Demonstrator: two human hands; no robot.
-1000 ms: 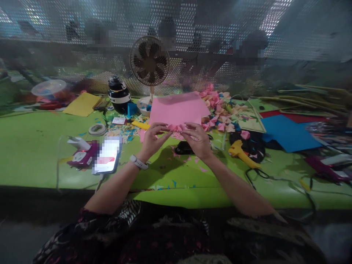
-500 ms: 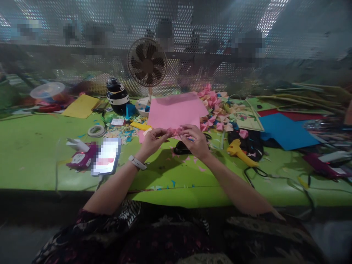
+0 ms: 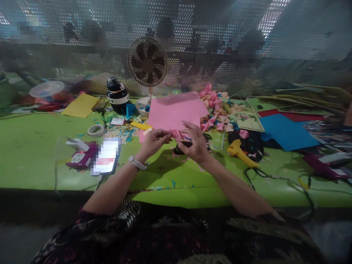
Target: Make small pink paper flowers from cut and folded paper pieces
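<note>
Pinched between the thumb and fingers of my left hand (image 3: 154, 143) is a small piece of pink paper (image 3: 175, 134); its exact shape is hard to make out. My right hand (image 3: 195, 144) is at the other end of it, thumb and fingers apart; whether a fingertip touches the paper I cannot tell. Just beyond both hands lies a large pink sheet (image 3: 173, 112). Dark-handled scissors (image 3: 181, 148) lie partly hidden under my right hand. Pink paper scraps are scattered near them on the green tabletop (image 3: 165, 172).
Folded paper pieces (image 3: 213, 101) are heaped at the back right, near a yellow glue gun (image 3: 242, 153) and blue paper (image 3: 286, 130). A fan (image 3: 147, 64) and black bottle (image 3: 118, 99) stand behind. Left are a tape roll (image 3: 96, 130), a phone (image 3: 106, 156) and a purple device (image 3: 81, 157).
My right hand has loosened: its fingers have lifted and spread away from the thumb. My left hand keeps its pinch on the pink paper in nearly the same spot.
</note>
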